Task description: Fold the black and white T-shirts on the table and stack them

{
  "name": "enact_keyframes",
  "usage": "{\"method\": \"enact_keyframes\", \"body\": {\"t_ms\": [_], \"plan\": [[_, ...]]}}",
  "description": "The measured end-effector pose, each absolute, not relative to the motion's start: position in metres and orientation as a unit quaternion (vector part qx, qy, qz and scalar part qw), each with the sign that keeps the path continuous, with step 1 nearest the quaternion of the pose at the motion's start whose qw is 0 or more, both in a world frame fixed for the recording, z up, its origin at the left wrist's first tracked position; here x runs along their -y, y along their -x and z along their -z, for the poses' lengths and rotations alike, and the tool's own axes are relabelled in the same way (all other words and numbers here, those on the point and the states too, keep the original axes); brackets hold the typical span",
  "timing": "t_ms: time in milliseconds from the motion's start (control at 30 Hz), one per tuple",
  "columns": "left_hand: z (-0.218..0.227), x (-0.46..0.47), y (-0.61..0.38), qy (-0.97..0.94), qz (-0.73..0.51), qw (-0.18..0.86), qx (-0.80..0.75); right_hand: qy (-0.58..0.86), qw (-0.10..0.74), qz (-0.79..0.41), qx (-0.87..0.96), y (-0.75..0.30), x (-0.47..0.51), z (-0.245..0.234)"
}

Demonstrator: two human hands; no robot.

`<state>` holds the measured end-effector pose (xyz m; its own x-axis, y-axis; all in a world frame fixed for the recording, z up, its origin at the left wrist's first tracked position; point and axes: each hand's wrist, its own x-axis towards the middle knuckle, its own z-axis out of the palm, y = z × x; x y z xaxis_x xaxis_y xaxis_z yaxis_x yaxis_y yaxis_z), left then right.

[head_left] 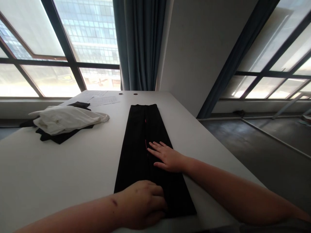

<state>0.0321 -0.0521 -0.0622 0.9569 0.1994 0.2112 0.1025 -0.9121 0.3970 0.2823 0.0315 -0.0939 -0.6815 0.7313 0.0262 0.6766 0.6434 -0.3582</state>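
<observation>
A long black garment, folded into a narrow strip with small red marks along its middle seam, lies lengthwise on the white table. My right hand lies flat on it about halfway along, fingers stretched out and spread. My left hand rests on the near end of the strip with its fingers curled under, pressed against the cloth; whether it pinches the fabric is hidden.
A heap of white cloth lies on top of black cloth at the table's left. Papers sit at the far edge beside two cable holes. Windows, a blue-grey curtain and a wall stand behind; dark floor drops off to the right.
</observation>
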Motion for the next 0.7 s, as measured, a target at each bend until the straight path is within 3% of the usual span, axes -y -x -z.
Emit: {"method": "enact_keyframes", "body": {"t_ms": [200, 367, 600, 700], "plan": [[0.048, 0.067, -0.007, -0.945, -0.137, 0.265, -0.136, 0.358, 0.087, -0.185, 0.911, -0.285, 0.038, 0.09], [0.066, 0.084, 0.021, -0.939, -0.121, 0.115, -0.301, 0.351, 0.082, -0.203, 0.911, -0.285, 0.084, 0.083], [0.097, 0.089, 0.035, -0.958, -0.082, 0.029, -0.274, 0.369, 0.06, -0.183, 0.909, -0.28, 0.111, 0.068], [0.095, 0.085, 0.04, -0.959, -0.108, -0.006, -0.262, 0.377, 0.111, -0.146, 0.908, -0.281, 0.117, 0.074]]}}
